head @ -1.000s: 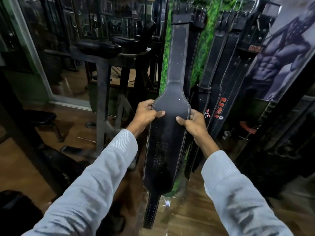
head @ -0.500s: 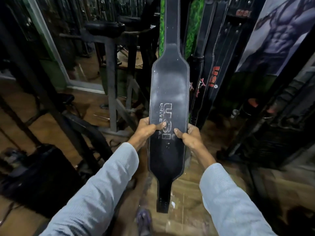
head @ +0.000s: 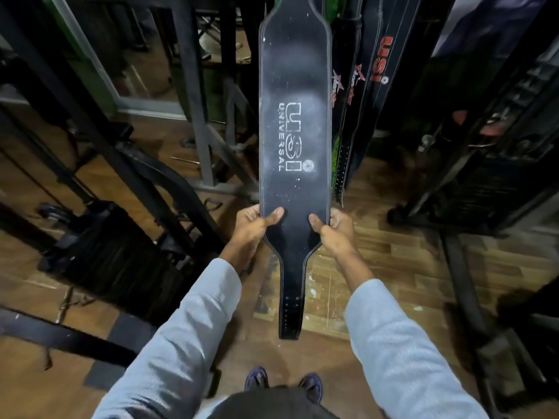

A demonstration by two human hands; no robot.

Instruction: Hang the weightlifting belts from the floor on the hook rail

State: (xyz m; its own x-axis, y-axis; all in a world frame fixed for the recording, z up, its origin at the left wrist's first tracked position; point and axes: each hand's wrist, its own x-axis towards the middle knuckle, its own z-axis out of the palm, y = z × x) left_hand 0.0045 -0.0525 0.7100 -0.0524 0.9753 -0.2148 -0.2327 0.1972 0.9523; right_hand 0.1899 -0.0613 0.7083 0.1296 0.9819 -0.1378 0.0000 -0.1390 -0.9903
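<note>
A wide black weightlifting belt with white "USI UNIVERSAL" lettering hangs straight down in the middle of the view; its top runs out of frame, so the hook rail is hidden. My left hand grips the belt's left edge near the bottom of the wide part, thumb on the front. My right hand grips the right edge at the same height. The narrow punched tail dangles below my hands, above the floor. Other black belts with red logos hang just right of it.
Wooden plank floor lies below. A grey metal machine frame stands left of the belt, with dark gym equipment further left. A black rack fills the right side. My shoes show at the bottom.
My view has tilted downward. Both hands have slid down the hanging belt from its upper wide part to its lower end, and the lettering now shows above them.
</note>
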